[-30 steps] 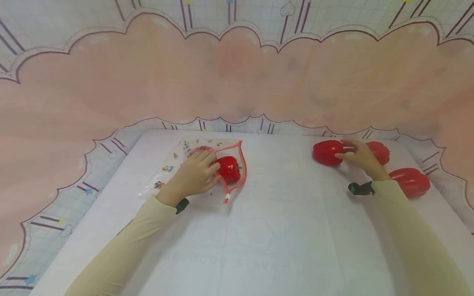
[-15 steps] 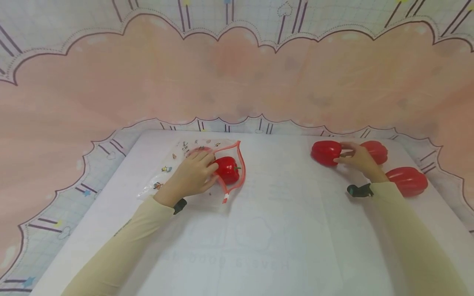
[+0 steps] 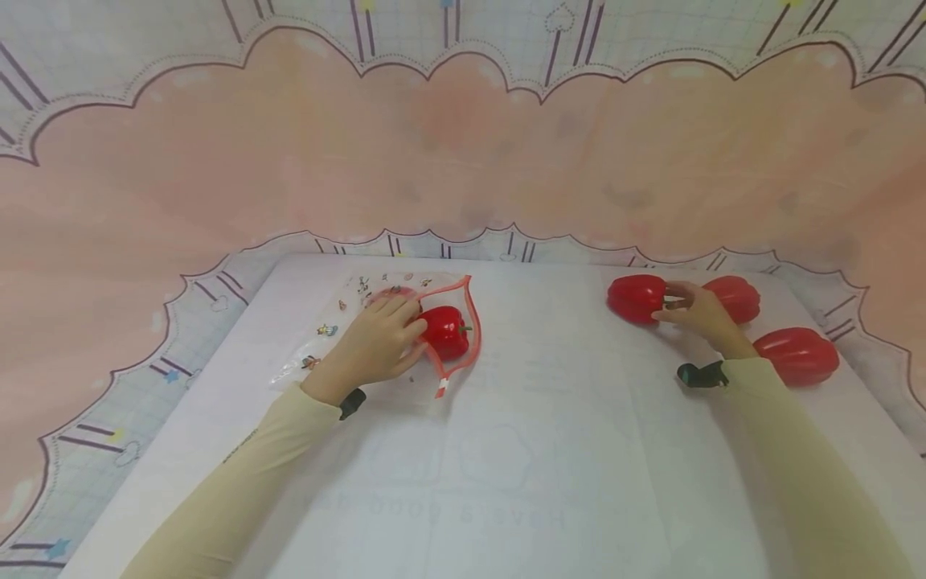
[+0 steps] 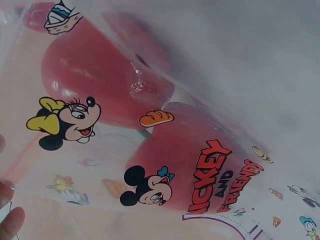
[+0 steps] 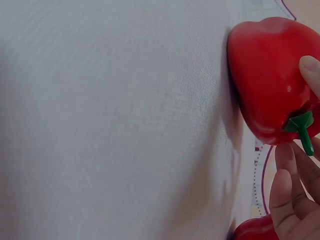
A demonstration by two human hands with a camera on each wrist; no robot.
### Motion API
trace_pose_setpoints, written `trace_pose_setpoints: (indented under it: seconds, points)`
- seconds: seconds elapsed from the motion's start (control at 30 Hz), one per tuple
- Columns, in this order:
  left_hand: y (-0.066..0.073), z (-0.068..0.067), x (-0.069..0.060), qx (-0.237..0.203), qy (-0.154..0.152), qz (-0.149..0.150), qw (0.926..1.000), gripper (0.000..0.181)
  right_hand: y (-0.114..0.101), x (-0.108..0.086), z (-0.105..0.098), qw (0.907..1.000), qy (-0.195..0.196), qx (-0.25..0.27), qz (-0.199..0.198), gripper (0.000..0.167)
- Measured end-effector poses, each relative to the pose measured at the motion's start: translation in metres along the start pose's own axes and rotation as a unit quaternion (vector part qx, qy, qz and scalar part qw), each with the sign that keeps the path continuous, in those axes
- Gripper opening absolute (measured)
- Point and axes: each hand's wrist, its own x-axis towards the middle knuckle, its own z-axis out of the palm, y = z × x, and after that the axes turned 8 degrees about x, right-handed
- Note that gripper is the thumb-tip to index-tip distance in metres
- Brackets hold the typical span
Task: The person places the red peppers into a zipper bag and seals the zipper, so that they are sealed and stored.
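Observation:
My left hand (image 3: 383,334) grips the mouth of a clear printed zip bag (image 3: 329,346) with a pink zip edge. A shiny red bell pepper (image 3: 444,332) with a green stem lies just inside the mouth. Through the plastic, the left wrist view shows two red peppers (image 4: 95,75), with cartoon prints over them. My right hand (image 3: 698,310) holds another red bell pepper (image 3: 635,299) by its stem end. In the right wrist view, a fingertip lies on this pepper's (image 5: 270,75) side, with other fingers below its green stem. Part of the grip is out of frame.
Two more red bell peppers lie by my right arm, a far one (image 3: 734,297) behind the hand and a near one (image 3: 799,356) beside the sleeve. The white tabletop (image 3: 506,482) ends at a pink patterned curtain (image 3: 463,161).
The view shifts very slightly. Both hands, the bag and the peppers otherwise stay almost where they were.

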Motion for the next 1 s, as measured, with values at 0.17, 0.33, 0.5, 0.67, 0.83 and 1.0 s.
trace_pose_setpoints:
  seconds: [0.17,0.33,0.5,0.67,0.83,1.0]
  points:
    - [-0.0004,-0.0012,-0.0005,-0.003,-0.007,-0.003,1.0000,0.022,-0.0013,-0.0004,0.0013,1.0000,0.000,0.004,0.000,0.093]
    - [0.0001,-0.0017,-0.0014,-0.005,-0.005,-0.003,1.0000,0.022,-0.0004,0.0006,0.0030,0.9998,-0.003,0.020,-0.001,0.094]
    - [0.0002,-0.0010,-0.0017,-0.006,0.002,-0.001,1.0000,0.022,0.0023,0.0027,0.0031,0.9995,-0.008,0.029,-0.004,0.097]
    - [0.0007,-0.0002,-0.0020,-0.003,0.008,0.002,1.0000,0.022,0.0049,0.0035,0.0026,0.9991,-0.016,0.038,-0.005,0.100]
    - [0.0010,-0.0003,-0.0022,-0.004,0.008,0.003,1.0000,0.022,0.0059,0.0021,0.0038,0.9977,-0.023,0.063,0.001,0.098]
    - [0.0009,0.0003,-0.0025,-0.004,0.012,0.005,0.9999,0.020,0.0073,0.0029,0.0053,0.9967,-0.025,0.076,0.014,0.098]
